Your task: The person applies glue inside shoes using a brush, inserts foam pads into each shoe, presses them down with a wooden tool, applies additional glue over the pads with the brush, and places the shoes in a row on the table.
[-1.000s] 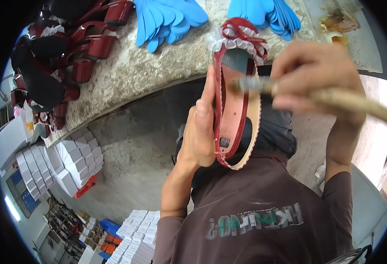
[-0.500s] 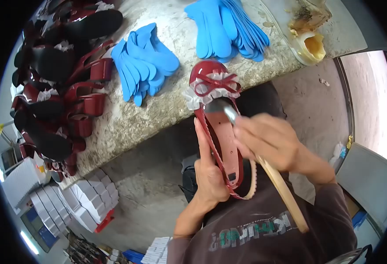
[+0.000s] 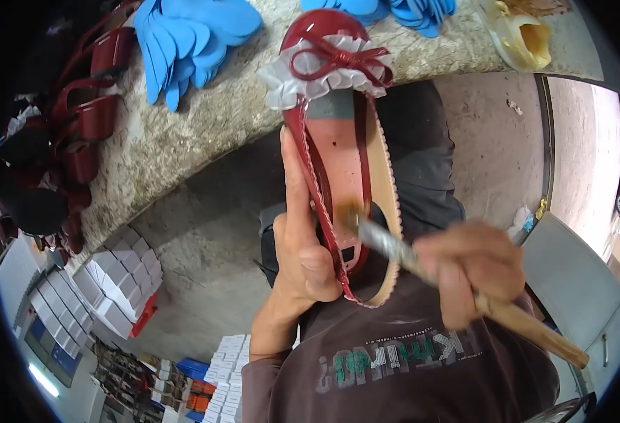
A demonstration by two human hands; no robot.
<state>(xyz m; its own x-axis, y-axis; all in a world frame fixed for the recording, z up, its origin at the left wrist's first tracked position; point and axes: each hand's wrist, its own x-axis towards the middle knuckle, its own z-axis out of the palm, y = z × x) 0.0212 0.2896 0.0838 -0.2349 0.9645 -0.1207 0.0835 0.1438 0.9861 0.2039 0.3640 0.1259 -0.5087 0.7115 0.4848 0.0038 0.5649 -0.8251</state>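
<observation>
A dark red shoe with a white ruffle and a red bow points its toe away from me, the pink insole facing up. My left hand holds it along its left side and heel, fingers stretched along the edge. In my right hand is a wooden-handled brush with a metal collar. Its blurred brown bristles are over the heel half of the insole, near a small dark square. The front of the insole is grey under the ruffle.
Blue insole-shaped pieces lie fanned on the worn work table, with more beyond the shoe. Dark red heeled shoes crowd the left. A container of yellowish paste stands at the right. White boxes are stacked below left.
The brush has moved from the toe end of the insole back toward the heel. My right hand has shifted down and right. The shoe remains in my left hand while the view has shifted.
</observation>
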